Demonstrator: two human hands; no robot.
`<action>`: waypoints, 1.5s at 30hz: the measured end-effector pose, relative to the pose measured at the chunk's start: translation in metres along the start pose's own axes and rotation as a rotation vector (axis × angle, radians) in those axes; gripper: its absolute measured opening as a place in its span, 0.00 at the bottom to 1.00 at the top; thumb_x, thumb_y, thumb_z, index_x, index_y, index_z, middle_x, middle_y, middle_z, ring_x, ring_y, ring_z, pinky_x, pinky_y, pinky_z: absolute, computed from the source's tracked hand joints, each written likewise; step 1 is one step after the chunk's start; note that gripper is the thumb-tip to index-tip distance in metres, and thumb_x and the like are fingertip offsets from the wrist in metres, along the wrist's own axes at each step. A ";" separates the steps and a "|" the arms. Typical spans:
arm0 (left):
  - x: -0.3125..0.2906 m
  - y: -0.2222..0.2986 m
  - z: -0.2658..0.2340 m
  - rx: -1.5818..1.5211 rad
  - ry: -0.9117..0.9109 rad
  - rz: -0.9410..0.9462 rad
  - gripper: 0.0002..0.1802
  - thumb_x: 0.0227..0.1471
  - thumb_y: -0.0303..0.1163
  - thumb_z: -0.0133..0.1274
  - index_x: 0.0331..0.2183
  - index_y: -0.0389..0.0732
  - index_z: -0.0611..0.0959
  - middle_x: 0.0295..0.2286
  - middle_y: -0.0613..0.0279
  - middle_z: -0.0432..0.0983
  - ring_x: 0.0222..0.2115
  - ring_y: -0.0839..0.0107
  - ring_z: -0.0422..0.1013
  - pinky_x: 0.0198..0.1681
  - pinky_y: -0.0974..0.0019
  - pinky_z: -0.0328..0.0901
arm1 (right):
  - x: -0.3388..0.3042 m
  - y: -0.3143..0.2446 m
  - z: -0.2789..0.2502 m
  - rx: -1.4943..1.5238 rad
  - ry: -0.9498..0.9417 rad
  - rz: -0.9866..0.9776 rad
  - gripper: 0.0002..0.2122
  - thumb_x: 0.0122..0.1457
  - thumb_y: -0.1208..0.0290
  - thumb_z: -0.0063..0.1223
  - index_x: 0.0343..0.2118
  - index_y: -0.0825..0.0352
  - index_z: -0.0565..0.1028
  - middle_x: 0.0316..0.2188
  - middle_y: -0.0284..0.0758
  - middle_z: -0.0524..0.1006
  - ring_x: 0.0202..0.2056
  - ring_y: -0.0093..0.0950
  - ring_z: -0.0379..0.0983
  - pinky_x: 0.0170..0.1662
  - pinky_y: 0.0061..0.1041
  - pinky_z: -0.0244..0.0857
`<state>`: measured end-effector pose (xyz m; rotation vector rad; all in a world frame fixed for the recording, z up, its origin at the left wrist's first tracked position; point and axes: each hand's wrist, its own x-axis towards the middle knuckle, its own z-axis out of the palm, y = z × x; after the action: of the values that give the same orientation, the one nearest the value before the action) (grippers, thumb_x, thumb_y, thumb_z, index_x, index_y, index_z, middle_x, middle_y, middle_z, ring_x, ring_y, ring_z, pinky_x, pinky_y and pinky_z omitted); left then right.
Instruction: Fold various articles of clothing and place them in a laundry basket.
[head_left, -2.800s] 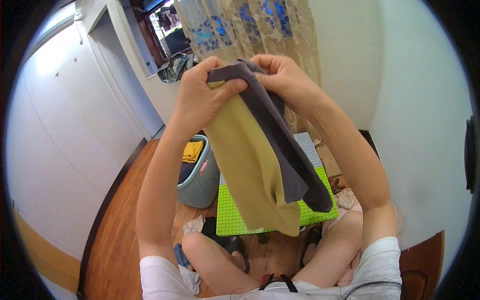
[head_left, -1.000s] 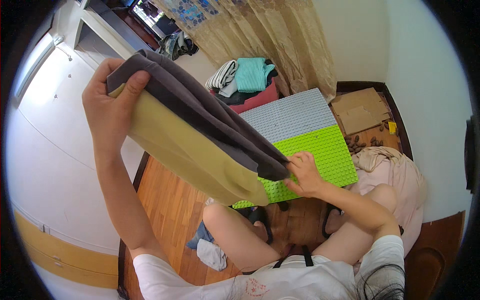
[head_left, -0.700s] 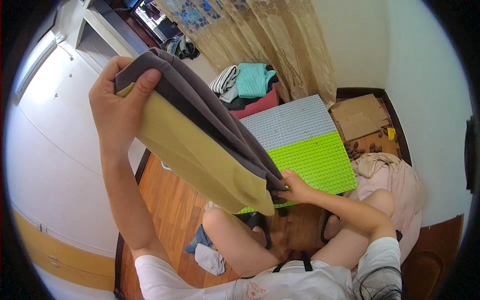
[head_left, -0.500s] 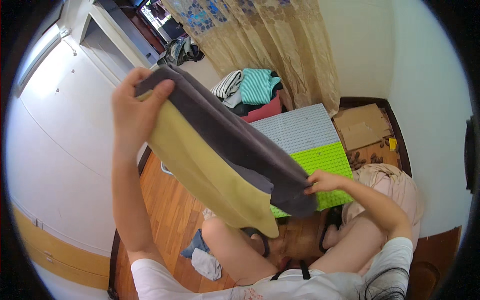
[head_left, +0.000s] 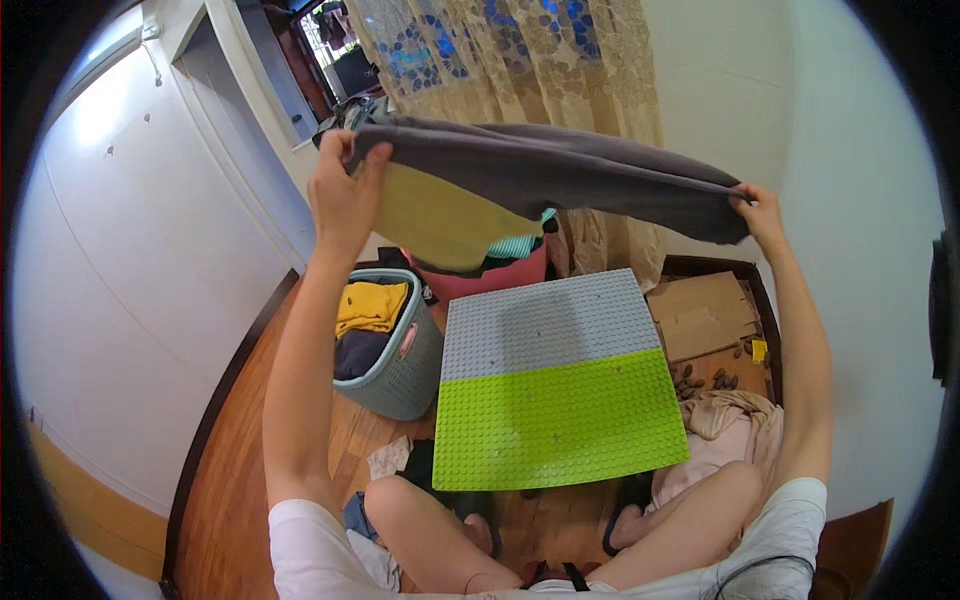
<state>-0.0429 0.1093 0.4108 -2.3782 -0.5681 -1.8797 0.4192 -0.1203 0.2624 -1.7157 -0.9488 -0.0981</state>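
Fingers: left hand pinches one end of a grey-and-mustard garment, thumb in front; right hand grips the far end.
Garment: stretched taut at head height, long axis running left to right between both raised arms, mustard panel sagging nearer the left hand.
Below, left: teal laundry basket stuffed with clothes on the wooden floor.
Below, centre: grey-and-lime studded board, directly under the cloth.
Right: flattened cardboard, pale crumpled cloth.
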 end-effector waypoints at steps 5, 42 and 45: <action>-0.128 0.012 0.003 -0.056 -0.289 -0.132 0.13 0.37 0.25 0.58 0.27 0.38 0.71 0.22 0.55 0.67 0.25 0.60 0.67 0.29 0.64 0.61 | -0.042 0.042 -0.030 -0.096 -0.017 -0.060 0.07 0.47 0.78 0.51 0.30 0.71 0.75 0.27 0.31 0.75 0.30 0.21 0.69 0.36 0.20 0.62; -0.448 0.108 0.045 -0.179 -1.130 0.246 0.13 0.46 0.35 0.45 0.31 0.39 0.80 0.47 0.57 0.63 0.52 0.37 0.53 0.44 0.37 0.60 | -0.127 0.027 0.474 -1.235 -0.659 -1.061 0.10 0.48 0.65 0.47 0.28 0.60 0.80 0.32 0.28 0.76 0.43 0.30 0.63 0.53 0.43 0.50; -0.434 0.100 0.035 -0.058 -1.291 0.301 0.13 0.46 0.35 0.45 0.31 0.40 0.80 0.45 0.56 0.63 0.52 0.38 0.53 0.45 0.38 0.59 | -0.141 0.001 0.467 -1.035 -0.402 -0.965 0.09 0.50 0.67 0.45 0.29 0.62 0.76 0.33 0.33 0.71 0.41 0.31 0.63 0.48 0.38 0.55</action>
<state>-0.0609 -0.0827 0.0074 -3.1853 -0.1217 -0.0613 0.1447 0.1969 0.0137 -2.0145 -2.2318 -1.0583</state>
